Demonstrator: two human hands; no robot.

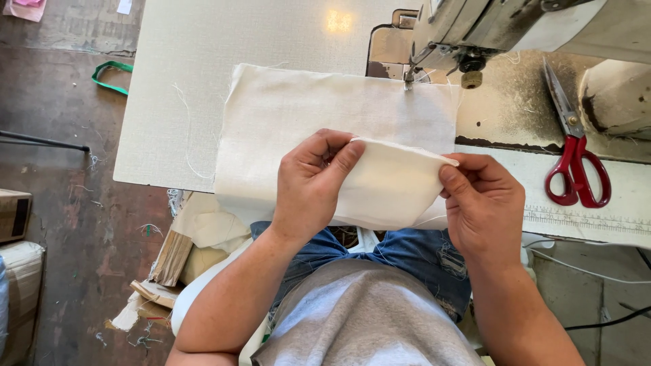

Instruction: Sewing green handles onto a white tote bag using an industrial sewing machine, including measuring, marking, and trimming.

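Head view, item: cream cloth piece (339, 115), flat on the table (176, 102), long axis left to right, far edge under the sewing machine (515, 24) needle. Near edge folded up toward the person; left hand (313, 183) pinches the fold's left end, right hand (483, 203) pinches its right corner. Both hands closed on it, equally near. Red scissors (576, 159) lie well right.

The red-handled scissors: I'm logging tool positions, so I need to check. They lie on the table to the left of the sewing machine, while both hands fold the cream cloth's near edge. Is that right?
One detail is wrong. The red-handled metal scissors lie to the right of the grey sewing machine's needle, not the left. The head view shows it. The left hand and right hand do fold the cream woven cloth.
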